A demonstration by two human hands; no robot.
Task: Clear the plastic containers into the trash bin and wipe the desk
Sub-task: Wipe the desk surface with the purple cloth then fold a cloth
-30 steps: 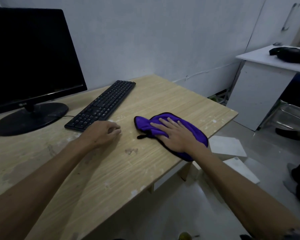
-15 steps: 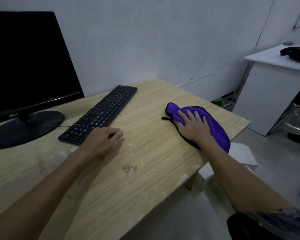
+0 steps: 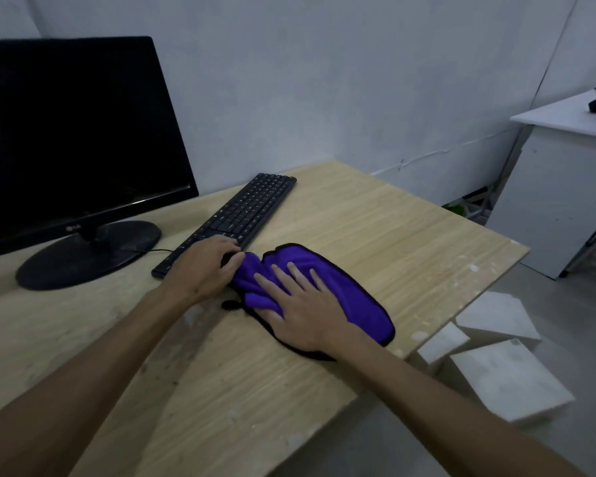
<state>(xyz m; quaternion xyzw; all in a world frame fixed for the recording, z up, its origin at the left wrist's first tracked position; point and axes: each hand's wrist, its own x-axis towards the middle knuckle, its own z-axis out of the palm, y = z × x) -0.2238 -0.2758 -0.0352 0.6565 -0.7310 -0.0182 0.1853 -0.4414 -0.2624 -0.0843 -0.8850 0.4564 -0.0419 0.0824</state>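
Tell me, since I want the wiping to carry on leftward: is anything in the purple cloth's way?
Yes. The left hand rests against the purple cloth's left end, with the keyboard just behind; the right hand presses it flat.

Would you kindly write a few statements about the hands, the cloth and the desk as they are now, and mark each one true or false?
1. The right hand lies flat, fingers spread, on the purple cloth with black edging. True.
2. The left hand rests on the round base of the black monitor. False: it is at the cloth's left end, beside the near end of the black keyboard.
3. The cloth lies on the light wooden desk. True.
4. A plastic container stands on the desk next to the keyboard. False: no container shows on the desk.
5. The monitor screen is lit. False: it is dark.
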